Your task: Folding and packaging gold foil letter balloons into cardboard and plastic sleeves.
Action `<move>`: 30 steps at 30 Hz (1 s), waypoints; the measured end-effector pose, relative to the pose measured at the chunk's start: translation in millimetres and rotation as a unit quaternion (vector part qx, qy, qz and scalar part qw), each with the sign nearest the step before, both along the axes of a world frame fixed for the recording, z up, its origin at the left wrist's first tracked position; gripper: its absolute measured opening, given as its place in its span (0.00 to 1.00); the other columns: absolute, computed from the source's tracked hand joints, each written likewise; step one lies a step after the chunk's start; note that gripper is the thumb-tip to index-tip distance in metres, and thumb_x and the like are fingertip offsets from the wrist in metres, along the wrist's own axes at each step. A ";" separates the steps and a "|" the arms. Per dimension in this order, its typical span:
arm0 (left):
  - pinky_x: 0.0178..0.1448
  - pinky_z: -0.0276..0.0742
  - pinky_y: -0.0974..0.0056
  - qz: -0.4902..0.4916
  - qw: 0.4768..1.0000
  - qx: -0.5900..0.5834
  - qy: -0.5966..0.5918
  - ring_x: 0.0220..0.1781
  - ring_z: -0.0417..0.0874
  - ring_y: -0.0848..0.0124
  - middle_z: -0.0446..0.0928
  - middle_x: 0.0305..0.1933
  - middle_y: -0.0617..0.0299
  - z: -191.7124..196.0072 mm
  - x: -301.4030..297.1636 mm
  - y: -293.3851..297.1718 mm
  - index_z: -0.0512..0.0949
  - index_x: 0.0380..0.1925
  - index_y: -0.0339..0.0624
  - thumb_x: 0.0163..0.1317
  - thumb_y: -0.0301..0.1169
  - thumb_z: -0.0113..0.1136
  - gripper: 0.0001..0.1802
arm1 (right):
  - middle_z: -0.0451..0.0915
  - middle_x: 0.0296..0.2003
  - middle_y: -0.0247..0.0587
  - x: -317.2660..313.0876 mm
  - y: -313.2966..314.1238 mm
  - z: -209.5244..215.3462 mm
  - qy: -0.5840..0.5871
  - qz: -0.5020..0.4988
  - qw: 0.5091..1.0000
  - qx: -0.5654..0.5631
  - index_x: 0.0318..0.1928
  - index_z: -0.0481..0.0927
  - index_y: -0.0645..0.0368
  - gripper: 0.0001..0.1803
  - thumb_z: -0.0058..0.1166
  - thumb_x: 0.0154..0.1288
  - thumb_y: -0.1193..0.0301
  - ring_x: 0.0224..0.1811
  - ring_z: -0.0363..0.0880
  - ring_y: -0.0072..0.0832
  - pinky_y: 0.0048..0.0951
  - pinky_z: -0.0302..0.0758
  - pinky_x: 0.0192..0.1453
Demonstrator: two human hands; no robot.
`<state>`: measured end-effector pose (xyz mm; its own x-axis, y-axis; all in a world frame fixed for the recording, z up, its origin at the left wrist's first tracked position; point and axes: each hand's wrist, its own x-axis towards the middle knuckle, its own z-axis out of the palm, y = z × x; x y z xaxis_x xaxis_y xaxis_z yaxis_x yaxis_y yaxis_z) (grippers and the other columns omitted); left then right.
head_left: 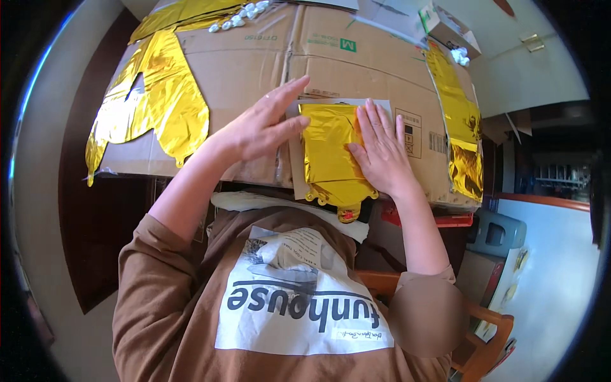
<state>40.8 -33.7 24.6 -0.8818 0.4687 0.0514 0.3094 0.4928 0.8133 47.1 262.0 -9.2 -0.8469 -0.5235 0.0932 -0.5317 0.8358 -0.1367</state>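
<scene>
A folded gold foil balloon (331,149) lies flat in front of me, small rounded tabs along its near edge. Under it a pale sheet of card (298,169) shows at the left and far sides. My right hand (383,149) rests flat on the balloon's right side, fingers stretched out. At the balloon's left edge is my left hand (264,127), its fingers apart and nothing held. Its thumb tip is at the foil's edge; whether it touches cannot be made out. Both hands are over a large brown cardboard box (248,76).
An unfolded gold foil balloon (162,95) hangs over the box's left edge. Gold foil strips (461,108) lie along the right side. White crumpled bits (238,18) sit at the far edge, near more foil. A small open carton (445,27) stands far right. A wooden chair (487,340) is lower right.
</scene>
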 end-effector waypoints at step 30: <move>0.77 0.61 0.45 -0.073 0.933 -0.149 0.318 0.69 0.69 0.51 0.70 0.66 0.53 -19.7 16.0 -25.0 0.78 0.59 0.47 0.60 0.36 0.65 0.25 | 0.45 0.80 0.55 0.1 -14.3 2.7 -0.016 0.008 1.000 -0.007 0.79 0.51 0.53 0.39 0.38 0.78 0.45 0.82 0.42 0.52 0.57 0.36 0.82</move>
<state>56.8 -58.7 4.9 -0.6428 0.6593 0.3901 0.7647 0.5825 0.2756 47.2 247.8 -6.5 -0.8414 -0.5353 0.0740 -0.5397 0.8254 -0.1659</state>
